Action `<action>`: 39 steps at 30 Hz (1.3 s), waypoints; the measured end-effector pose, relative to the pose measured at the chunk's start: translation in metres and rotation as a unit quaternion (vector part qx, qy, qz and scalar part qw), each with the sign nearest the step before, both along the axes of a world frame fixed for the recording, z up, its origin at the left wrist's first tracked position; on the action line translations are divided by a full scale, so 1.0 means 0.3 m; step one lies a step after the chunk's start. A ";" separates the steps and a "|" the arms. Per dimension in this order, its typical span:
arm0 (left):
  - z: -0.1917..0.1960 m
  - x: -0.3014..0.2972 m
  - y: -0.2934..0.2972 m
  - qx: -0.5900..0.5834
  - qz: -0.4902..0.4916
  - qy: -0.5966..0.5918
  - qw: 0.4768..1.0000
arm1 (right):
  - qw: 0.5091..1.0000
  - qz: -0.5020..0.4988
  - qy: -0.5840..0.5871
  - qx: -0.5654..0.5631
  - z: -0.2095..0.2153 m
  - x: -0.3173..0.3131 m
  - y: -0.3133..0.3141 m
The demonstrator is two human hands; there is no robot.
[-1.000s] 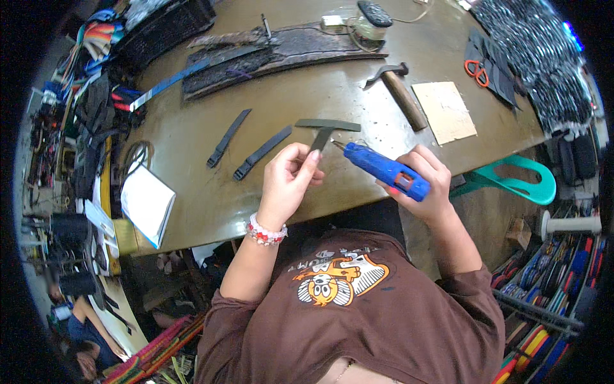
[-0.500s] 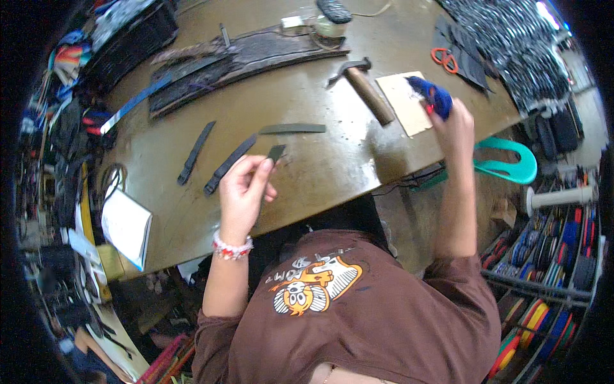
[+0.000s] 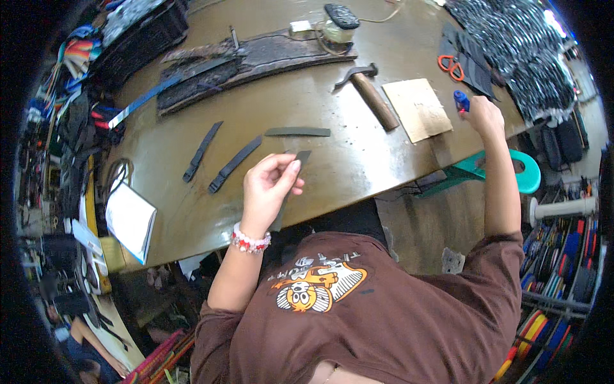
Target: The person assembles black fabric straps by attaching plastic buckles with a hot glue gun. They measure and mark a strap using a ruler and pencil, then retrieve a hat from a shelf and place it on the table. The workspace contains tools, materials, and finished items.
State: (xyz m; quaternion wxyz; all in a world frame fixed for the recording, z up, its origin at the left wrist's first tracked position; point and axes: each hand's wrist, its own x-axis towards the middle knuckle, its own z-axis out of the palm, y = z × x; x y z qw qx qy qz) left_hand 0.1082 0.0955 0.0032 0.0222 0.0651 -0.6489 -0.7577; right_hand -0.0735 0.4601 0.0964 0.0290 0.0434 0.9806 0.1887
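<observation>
My left hand (image 3: 268,185) pinches a dark strap piece (image 3: 291,182) near the table's front edge; the strap runs down past my palm. A short dark strip (image 3: 298,132) lies flat on the table just beyond it. My right hand (image 3: 481,116) is stretched out to the right side of the table and grips a blue tool (image 3: 461,100), beside a tan cardboard sheet (image 3: 417,109). Two more dark straps (image 3: 234,164) lie to the left of my left hand.
A hammer (image 3: 371,93) lies near the cardboard. Orange-handled scissors (image 3: 450,66) and a pile of dark straps (image 3: 511,51) sit at the far right. A long worn board (image 3: 256,61) lies at the back. A white pad (image 3: 130,219) hangs at the left edge. A teal stool (image 3: 505,173) stands at the right.
My right hand carried the blue tool from in front of me out to the right side of the table. My left hand kept hold of the strap piece, leaving one strip on the table.
</observation>
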 end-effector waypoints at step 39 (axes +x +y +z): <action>-0.050 0.044 0.025 0.155 -0.052 -0.021 0.986 | 0.826 0.109 0.285 -0.473 -0.294 0.221 -0.169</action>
